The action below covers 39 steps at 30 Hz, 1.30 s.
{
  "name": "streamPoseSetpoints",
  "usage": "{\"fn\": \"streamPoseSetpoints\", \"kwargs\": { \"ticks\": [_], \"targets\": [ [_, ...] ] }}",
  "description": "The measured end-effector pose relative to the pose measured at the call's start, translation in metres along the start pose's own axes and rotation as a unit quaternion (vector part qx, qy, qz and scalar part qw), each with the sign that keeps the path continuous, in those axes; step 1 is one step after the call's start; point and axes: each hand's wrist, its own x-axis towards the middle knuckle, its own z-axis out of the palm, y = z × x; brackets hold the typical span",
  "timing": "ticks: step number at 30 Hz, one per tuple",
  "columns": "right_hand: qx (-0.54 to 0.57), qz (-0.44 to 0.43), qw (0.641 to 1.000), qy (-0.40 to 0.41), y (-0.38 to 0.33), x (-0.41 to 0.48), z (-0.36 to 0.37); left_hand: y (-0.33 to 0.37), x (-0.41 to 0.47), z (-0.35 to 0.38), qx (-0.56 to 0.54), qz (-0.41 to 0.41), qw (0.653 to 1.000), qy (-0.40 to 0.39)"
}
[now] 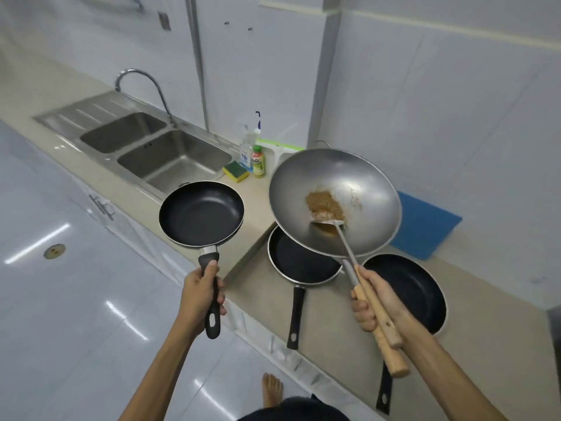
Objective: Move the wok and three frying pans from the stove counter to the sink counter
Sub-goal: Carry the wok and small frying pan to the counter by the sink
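This is a home kitchen. A long beige desk (pixel 127 189) runs diagonally from the upper left of the frame to the lower right, set against white tiled walls (pixel 440 101). A stainless double sink (pixel 151 147) with a drainboard and a curved tap (pixel 142 86) sits at centre left. Just right of it stand a sponge (pixel 236 171) and dish-soap bottles (pixel 252 153). Cookware fills the middle: a wok (pixel 358 189) with food residue and black frying pans (pixel 303 262). Glossy white floor tiles (pixel 60 299) cover the lower left.
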Motion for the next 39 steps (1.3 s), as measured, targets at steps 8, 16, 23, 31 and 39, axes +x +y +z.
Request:
{"fn": "streamPoseSetpoints", "kwargs": {
  "ticks": [8, 16, 23, 31, 39],
  "targets": [
    [-0.052, 0.029, 0.998, -0.015, -0.073, 0.064, 0.077, 0.025, 0.074, -0.051, -0.03, -0.027, 0.996, 0.074],
    [-0.103, 0.069, 0.992, -0.027, -0.105, 0.121, 0.18, 0.033, 0.137, -0.127, -0.036, -0.046, 0.992, 0.111],
    [-0.092, 0.062, 0.993, -0.026, -0.117, 0.169, 0.301, 0.064, 0.215, -0.227, -0.046, -0.047, 0.991, 0.117],
    [-0.079, 0.066, 0.994, -0.032, -0.12, 0.219, 0.453, 0.106, 0.292, -0.377, -0.029, -0.053, 0.991, 0.122],
    [-0.118, 0.072, 0.988, -0.063, -0.132, 0.302, 0.617, 0.136, 0.392, -0.512, -0.05, -0.058, 0.986, 0.148]
  ]
}}
